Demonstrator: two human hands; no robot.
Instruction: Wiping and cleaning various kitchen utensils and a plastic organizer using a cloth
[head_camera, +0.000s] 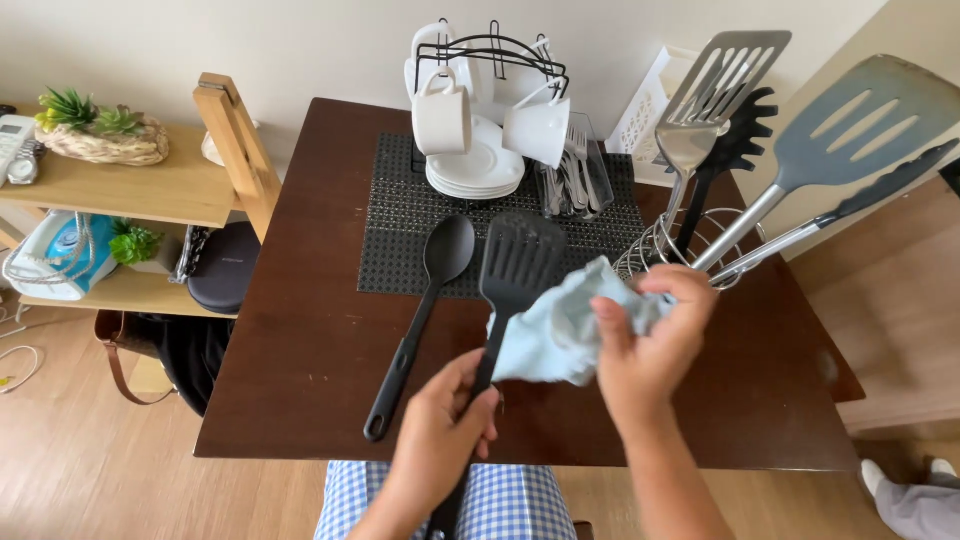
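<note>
Gripping: our left hand fingers clenched round the black slotted spatula handle; right hand fingers pinching the pale blue cloth against it (black spoon lies left, on the worktop).

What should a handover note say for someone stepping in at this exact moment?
Left hand: grips the handle of the black slotted spatula, held above the table.
Right hand: holds the light blue cloth against the spatula's neck.
Black spoon lies on the table beside it.
Wire holder holds four other utensils.
Done: cannot tell which pieces are wiped.
Left: the spatula is mid-wipe.
</note>
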